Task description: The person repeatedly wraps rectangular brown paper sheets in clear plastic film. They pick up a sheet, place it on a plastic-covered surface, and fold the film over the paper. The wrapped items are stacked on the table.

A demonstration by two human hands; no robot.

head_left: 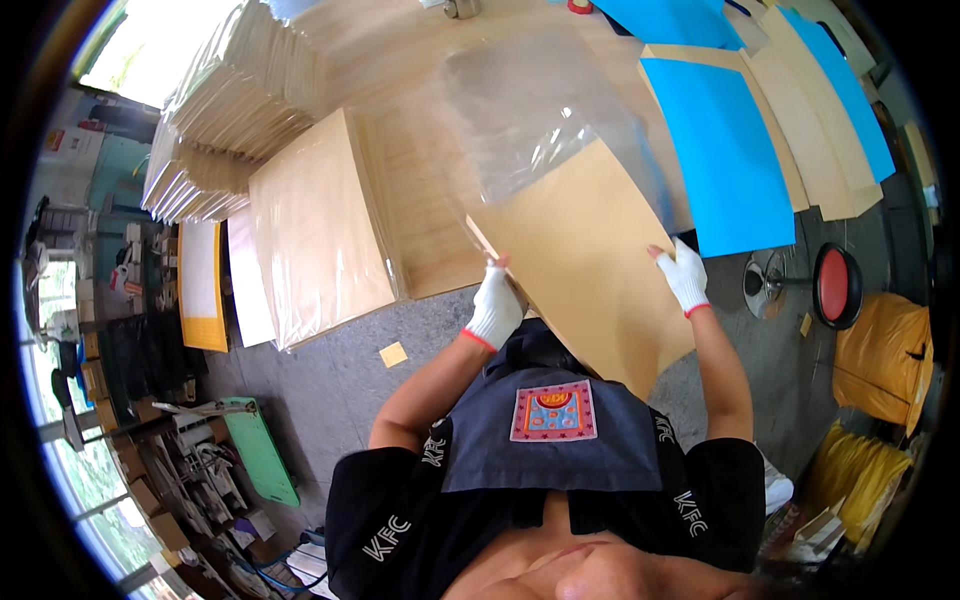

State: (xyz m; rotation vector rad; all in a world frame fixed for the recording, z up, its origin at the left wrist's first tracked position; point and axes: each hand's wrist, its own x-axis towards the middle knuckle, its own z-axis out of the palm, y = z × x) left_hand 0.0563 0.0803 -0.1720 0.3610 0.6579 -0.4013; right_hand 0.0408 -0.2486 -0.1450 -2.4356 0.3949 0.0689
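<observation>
A flat tan cardboard piece [590, 265] is held tilted in front of my body, its far end over the table edge and the clear plastic bags. My left hand [496, 305], in a white glove with a red cuff, grips its left edge, with bare fingertips showing. On the right edge, my right hand [683, 277], gloved the same way, closes with the thumb on top. Beyond the piece lie the clear plastic bags [535, 105], wrinkled and shiny. Whether the cardboard's far end touches them, I cannot tell.
Plastic-wrapped tan pieces lie in a stack [320, 215] on the left of the wooden table [425, 225], before a taller stack [235, 95]. Blue sheets [720, 150] on tan cardboard lie at right. A red-seated stool [836, 285] and a green board [260, 450] stand beyond.
</observation>
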